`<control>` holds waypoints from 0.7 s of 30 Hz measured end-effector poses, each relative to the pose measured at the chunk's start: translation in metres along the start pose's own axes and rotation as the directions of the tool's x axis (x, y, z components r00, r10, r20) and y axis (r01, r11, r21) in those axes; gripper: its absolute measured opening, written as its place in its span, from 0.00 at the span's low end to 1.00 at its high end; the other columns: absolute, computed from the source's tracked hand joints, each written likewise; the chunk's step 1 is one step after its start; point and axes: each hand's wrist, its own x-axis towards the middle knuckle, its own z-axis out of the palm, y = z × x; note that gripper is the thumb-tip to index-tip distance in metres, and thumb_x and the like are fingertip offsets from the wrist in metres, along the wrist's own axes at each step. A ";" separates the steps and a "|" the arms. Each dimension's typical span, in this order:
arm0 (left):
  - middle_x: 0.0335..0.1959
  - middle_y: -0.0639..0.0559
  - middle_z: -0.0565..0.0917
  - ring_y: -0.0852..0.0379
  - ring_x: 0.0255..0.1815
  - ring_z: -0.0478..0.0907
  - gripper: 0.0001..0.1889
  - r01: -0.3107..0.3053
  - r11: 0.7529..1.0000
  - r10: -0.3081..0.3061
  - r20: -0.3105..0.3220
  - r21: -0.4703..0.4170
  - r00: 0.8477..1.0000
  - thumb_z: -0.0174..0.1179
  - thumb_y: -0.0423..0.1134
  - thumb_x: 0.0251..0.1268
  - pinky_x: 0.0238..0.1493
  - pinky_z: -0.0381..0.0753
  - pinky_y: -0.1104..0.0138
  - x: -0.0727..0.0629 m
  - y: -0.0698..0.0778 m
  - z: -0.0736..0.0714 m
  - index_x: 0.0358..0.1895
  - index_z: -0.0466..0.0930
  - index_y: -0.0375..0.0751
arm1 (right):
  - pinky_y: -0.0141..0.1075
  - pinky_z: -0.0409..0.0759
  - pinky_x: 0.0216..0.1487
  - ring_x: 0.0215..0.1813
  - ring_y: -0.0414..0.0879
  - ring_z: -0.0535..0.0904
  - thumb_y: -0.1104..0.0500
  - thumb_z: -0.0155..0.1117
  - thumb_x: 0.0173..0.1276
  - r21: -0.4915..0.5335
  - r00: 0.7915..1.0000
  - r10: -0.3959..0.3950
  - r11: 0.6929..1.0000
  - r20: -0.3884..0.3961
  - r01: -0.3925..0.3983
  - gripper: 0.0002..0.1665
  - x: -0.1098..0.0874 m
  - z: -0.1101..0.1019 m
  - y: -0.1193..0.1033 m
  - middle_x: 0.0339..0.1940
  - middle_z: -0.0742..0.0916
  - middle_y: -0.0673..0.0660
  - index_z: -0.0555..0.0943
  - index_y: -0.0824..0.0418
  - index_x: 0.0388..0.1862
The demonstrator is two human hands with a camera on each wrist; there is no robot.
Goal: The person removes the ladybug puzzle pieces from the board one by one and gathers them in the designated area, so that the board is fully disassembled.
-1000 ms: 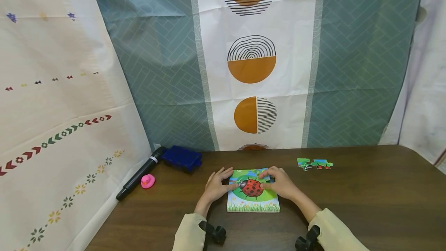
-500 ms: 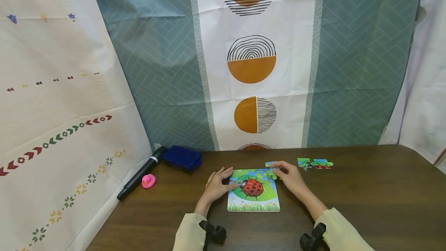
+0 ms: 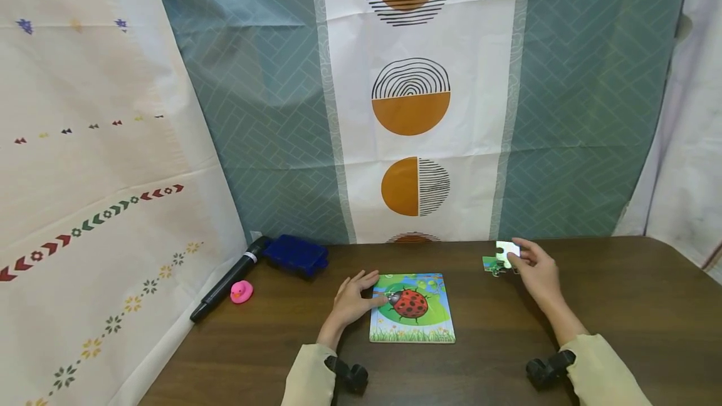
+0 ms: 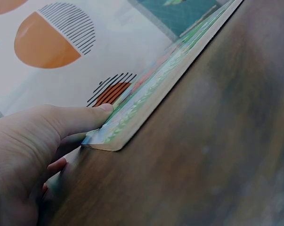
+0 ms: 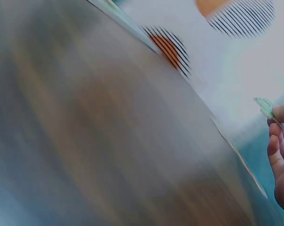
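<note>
A square ladybug jigsaw puzzle (image 3: 414, 318) lies flat on the table. My left hand (image 3: 351, 302) holds it by its left side, the thumb over its face and the other fingers along the upper left edge. In the left wrist view, that thumb rests on top of the puzzle's edge (image 4: 146, 101). Off to the right, my right hand (image 3: 538, 271) pinches a jigsaw piece (image 3: 506, 250), tilted up and pale with glare. Just below it lie loose jigsaw pieces (image 3: 491, 263), partly covered. The right wrist view shows the pinched piece (image 5: 265, 107) edge-on between thumb and fingers.
On the left of the brown table (image 3: 474, 362) lie a pink rubber duck (image 3: 241, 292), a large black marker (image 3: 225, 287) and a dark blue plastic case (image 3: 296, 255). A patterned cloth (image 3: 271, 111) hangs along the table's back edge.
My right hand has left the puzzle's upper right corner with a jigsaw piece and moved right, over the loose pieces. The left hand stays at the puzzle's left side.
</note>
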 end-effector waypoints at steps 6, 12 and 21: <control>0.72 0.48 0.71 0.41 0.79 0.54 0.33 0.004 1.000 -0.004 -0.011 -0.009 1.000 0.68 0.45 0.59 0.78 0.38 0.40 0.002 -0.001 0.002 0.67 0.72 0.37 | 0.17 0.69 0.34 0.34 0.14 0.65 0.48 0.58 0.73 -0.082 0.999 0.034 0.996 -0.009 -0.034 0.32 0.007 -0.046 0.032 0.29 0.75 0.22 0.72 0.67 0.67; 0.72 0.48 0.71 0.41 0.79 0.55 0.33 -0.007 1.000 0.007 -0.012 0.007 1.000 0.68 0.46 0.59 0.78 0.39 0.40 0.004 -0.004 0.002 0.67 0.72 0.37 | 0.27 0.68 0.36 0.33 0.15 0.62 0.47 0.53 0.75 -0.203 0.997 0.041 0.979 0.066 -0.026 0.32 0.015 -0.066 0.051 0.40 0.87 0.49 0.70 0.69 0.67; 0.72 0.47 0.70 0.40 0.79 0.55 0.33 -0.004 1.000 0.004 -0.009 0.007 1.000 0.68 0.45 0.59 0.78 0.39 0.39 0.001 -0.003 0.001 0.67 0.72 0.36 | 0.35 0.67 0.36 0.35 0.34 0.70 0.52 0.52 0.76 -0.349 0.989 -0.005 0.936 0.150 0.057 0.28 0.023 -0.071 0.061 0.50 0.82 0.75 0.71 0.71 0.64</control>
